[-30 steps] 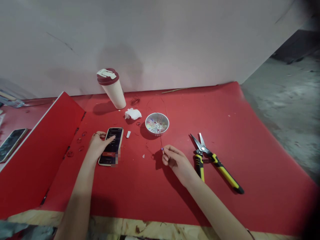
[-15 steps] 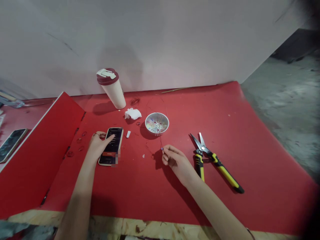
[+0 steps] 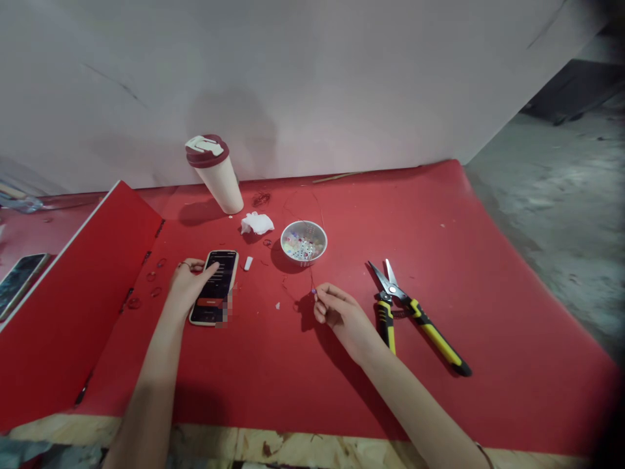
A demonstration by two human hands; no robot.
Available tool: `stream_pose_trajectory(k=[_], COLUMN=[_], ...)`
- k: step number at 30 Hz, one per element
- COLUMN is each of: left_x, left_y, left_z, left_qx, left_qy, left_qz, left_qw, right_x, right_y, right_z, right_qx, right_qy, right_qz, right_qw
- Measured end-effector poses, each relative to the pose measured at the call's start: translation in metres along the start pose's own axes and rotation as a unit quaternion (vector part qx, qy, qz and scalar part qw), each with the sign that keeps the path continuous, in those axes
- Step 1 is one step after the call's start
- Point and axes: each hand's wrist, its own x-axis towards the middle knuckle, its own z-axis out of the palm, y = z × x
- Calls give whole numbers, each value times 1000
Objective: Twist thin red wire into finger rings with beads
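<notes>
My left hand (image 3: 188, 285) rests on a smartphone (image 3: 215, 287) that lies flat on the red mat (image 3: 439, 215), one finger stretched onto its lit screen. My right hand (image 3: 339, 316) is pinched on a thin red wire (image 3: 313, 277) carrying a small bead, just in front of a little metal bowl (image 3: 303, 241) of coloured beads. The wire runs up over the bowl towards the wall. Yellow-and-black snips (image 3: 415, 318) lie with their jaws apart just right of my right hand.
A cream tumbler with a dark red lid (image 3: 215, 173) stands near the wall, a crumpled white tissue (image 3: 257, 223) beside it. A raised red board (image 3: 73, 286) bounds the left; several small rings lie by it. Another phone (image 3: 17, 279) lies far left.
The view has shifted slightly. Both hands stay where they were, the left on the phone and the right pinching the wire.
</notes>
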Motion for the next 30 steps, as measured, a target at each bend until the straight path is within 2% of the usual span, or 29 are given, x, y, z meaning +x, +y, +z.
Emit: stream_pose_trajectory(k=[15,20,22,24,25,26,27,30], left_x=[-4,-10,-21,-39,-51,-64,-77,-114], left_y=[3,16,25,36,42,47,53,65], left_z=[0,-3,-4,-1,2,7,13,36], left_qx=[89,55,35,90,107,102,84,33], left_qy=[13,9,63,140,154,133,82,-105], left_qz=[27,13,20,70,97,126,146,152], left_qw=[996,998,997,984,977,978,982,982], right_x=[-1,-1,-1,-1,-1,0,0,1], right_y=[1,-1,-1,-1,-1,0,0,1], right_z=[0,0,1,1,1,1,1,1], right_qx=[1,-1,-1,2,5,8,11,23], right_qy=[-2,0,1,-2,-2,-2,0,5], right_qz=[-1,-2,-3,-3,-1,1,2,-1], right_qw=[1000,1000,1000,1000,1000,1000,1000,1000])
